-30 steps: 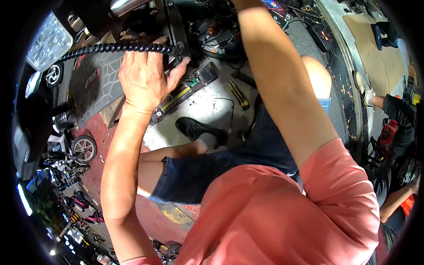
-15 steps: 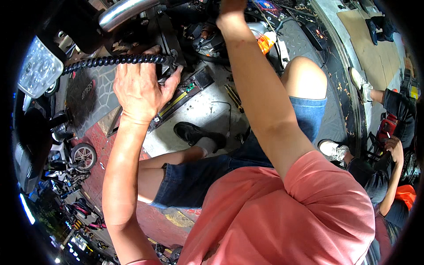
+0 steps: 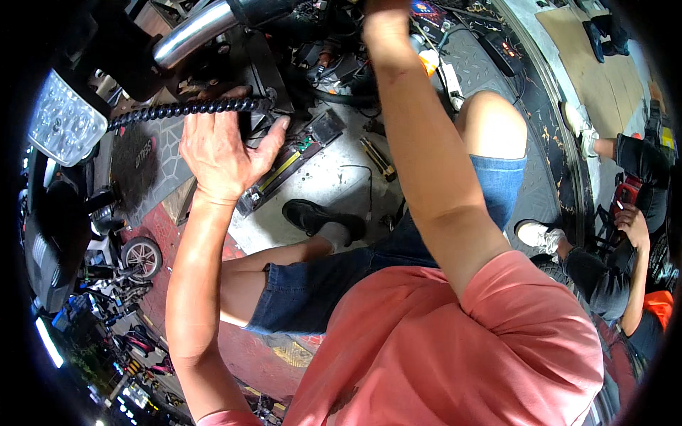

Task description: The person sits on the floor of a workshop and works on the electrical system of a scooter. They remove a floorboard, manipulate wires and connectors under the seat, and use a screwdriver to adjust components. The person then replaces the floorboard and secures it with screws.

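Observation:
My left hand (image 3: 226, 153) reaches forward beneath a black spiral-wrapped cable (image 3: 188, 108). Its fingers pass behind the cable and bend around a black metal part (image 3: 271, 78), with the thumb along the near right side. What lies under the palm is hidden. My right hand (image 3: 387, 27) is at the top edge, blurred and partly cut off, near a cluster of dark wires and parts. Its fingers do not show clearly. Below the left thumb is a long narrow black piece (image 3: 288, 163) with a yellow strip and green bits.
A chrome tube (image 3: 195, 35) and a clear-lensed headlight (image 3: 67, 117) stand at upper left. A charger-like black box (image 3: 501, 51) lies on the ridged plate to the right. Another person's hand (image 3: 631, 226) and white shoes (image 3: 538, 236) are at right. Several scooters stand lower left.
The view has shifted slightly, so the headlight and chrome tube sit a little lower. My right hand has moved slightly right. My left hand stays by the cable and black part.

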Motion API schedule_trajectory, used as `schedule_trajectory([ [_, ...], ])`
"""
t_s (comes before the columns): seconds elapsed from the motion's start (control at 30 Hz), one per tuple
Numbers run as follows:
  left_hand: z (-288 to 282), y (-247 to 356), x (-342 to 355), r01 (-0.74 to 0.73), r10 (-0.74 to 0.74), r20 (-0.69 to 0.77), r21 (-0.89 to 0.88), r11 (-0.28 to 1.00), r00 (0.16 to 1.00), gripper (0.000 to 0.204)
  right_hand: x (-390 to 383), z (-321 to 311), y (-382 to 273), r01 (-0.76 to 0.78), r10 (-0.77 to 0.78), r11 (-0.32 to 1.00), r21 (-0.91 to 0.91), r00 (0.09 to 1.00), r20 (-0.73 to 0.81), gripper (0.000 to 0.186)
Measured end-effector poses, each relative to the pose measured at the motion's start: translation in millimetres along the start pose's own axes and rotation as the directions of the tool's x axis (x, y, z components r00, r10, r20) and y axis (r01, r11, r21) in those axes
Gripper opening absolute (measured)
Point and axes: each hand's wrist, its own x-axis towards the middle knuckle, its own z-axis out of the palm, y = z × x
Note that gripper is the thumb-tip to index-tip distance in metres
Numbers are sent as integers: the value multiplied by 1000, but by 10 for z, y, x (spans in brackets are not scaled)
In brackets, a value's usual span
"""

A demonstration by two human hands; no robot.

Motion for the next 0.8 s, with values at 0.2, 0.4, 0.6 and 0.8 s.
schedule_trajectory([
  [0.2,-2,42,178,-26,23,-28,-99,995,999,41,-238,-578,-1142,-241,428,397,886,902,54,58],
  [0.4,-40,4,10,363,-441,54,-661,657,896,31,-640,-856,-1091,-410,259,179,894,897,360,82],
  [0.6,-17,188,27,494,-651,224,-828,265,725,23,-993,-663,-938,-422,111,107,900,905,411,79],
  [0.8,-1,246,99,535,-631,232,-771,344,740,24,-911,-637,-948,-501,170,31,865,855,489,75],
])
